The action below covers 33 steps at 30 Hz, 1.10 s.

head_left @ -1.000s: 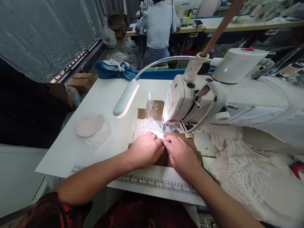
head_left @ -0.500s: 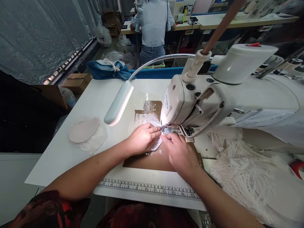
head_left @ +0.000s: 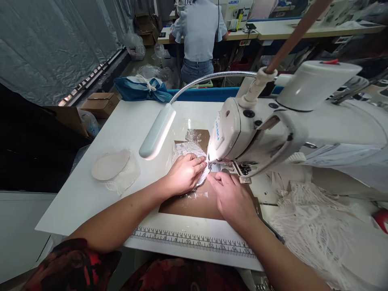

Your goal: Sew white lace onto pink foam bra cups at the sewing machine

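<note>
A white lace piece (head_left: 188, 150) lies on the brown taped patch (head_left: 194, 202) in front of the white sewing machine (head_left: 273, 125). My left hand (head_left: 185, 173) rests on the lace with fingers closed down, pressing it toward the needle area (head_left: 214, 165). My right hand (head_left: 230, 197) sits just to the right, fingertips pinching the lace edge beside the presser foot. The two hands almost touch. The lamp head (head_left: 157, 131) on a flexible neck hangs over the table to the left of the lace.
A beige cup on lace (head_left: 111, 165) lies at the left of the white table (head_left: 127, 125). A heap of white lace trim (head_left: 315, 226) fills the right side. A printed ruler (head_left: 194, 241) runs along the near edge. Another person (head_left: 198, 36) sits at a far machine.
Both hands moved forward with the lace, from the near part of the brown patch up to the presser foot. The left hand now lies flatter on the lace.
</note>
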Motion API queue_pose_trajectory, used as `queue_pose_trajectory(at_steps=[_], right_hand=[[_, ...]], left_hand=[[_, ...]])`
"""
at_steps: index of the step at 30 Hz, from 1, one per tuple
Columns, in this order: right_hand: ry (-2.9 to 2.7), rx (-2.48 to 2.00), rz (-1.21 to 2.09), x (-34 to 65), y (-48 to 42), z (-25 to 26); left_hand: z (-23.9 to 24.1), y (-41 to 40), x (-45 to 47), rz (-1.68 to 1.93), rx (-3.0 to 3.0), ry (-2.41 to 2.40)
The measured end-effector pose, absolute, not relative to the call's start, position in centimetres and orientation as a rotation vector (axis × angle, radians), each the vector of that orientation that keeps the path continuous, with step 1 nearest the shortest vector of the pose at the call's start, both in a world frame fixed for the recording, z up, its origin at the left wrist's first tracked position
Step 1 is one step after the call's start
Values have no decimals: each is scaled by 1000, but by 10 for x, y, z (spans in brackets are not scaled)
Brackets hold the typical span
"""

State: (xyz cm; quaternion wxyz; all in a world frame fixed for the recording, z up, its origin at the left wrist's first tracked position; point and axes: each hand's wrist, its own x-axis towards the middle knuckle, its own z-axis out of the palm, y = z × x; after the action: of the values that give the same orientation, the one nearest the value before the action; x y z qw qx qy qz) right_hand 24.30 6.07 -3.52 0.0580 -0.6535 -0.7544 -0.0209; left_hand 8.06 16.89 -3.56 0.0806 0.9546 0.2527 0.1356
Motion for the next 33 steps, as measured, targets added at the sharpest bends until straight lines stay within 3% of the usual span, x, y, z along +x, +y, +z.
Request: queue_pose_trajectory(at_steps=[10, 14, 16, 20, 27, 33], right_hand=[[-2203, -1810, -18, 247, 56, -39], [-2141, -1617, 64, 254, 52, -40], [-2149, -1535, 103, 257, 51, -41], [-2208, -1431, 157, 258, 49, -41], [-2333, -1430, 143, 259, 48, -38], [-2329, -1460, 203, 263, 48, -37]], left_hand=[[-26, 166, 72, 273, 2773, 951], [-8, 153, 51, 192, 2612, 465], [2, 145, 41, 279, 2476, 282], [11, 145, 40, 522, 2393, 531], [1, 165, 74, 25, 2433, 705], [0, 173, 75, 14, 2016, 481]])
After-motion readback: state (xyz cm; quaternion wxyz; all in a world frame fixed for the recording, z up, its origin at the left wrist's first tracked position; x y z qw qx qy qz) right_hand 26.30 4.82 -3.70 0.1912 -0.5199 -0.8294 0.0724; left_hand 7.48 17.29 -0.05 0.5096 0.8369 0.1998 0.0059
